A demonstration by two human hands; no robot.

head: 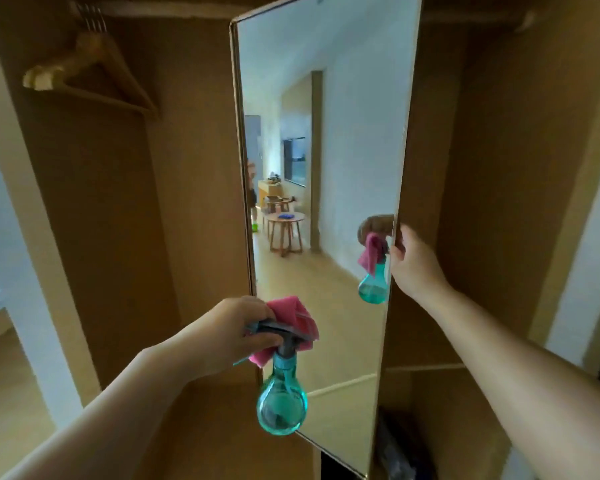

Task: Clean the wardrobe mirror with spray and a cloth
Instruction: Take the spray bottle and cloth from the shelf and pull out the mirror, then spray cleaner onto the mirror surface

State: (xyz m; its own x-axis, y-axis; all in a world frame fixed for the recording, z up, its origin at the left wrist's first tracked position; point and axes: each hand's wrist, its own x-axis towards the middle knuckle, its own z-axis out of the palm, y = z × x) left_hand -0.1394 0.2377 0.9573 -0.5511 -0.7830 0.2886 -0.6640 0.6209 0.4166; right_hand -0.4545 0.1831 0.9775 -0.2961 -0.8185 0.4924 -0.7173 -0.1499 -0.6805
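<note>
The tall wardrobe mirror (340, 150) stands angled out from the open wooden wardrobe, reflecting a room with a small round table. My left hand (229, 327) is in front of its lower part, gripping a teal spray bottle (282, 400) by its grey trigger head together with a pink cloth (293, 315). The bottle hangs down from the hand. My right hand (414, 265) grips the mirror's right edge at mid height, fingers wrapped around the frame. Bottle, cloth and hand also show as a reflection near that edge.
Wooden hangers (84, 71) hang on a rail at the upper left inside the wardrobe. A wooden wardrobe panel (492, 188) lies behind the mirror on the right. A dark item (395, 452) lies low in the right compartment. White walls flank both sides.
</note>
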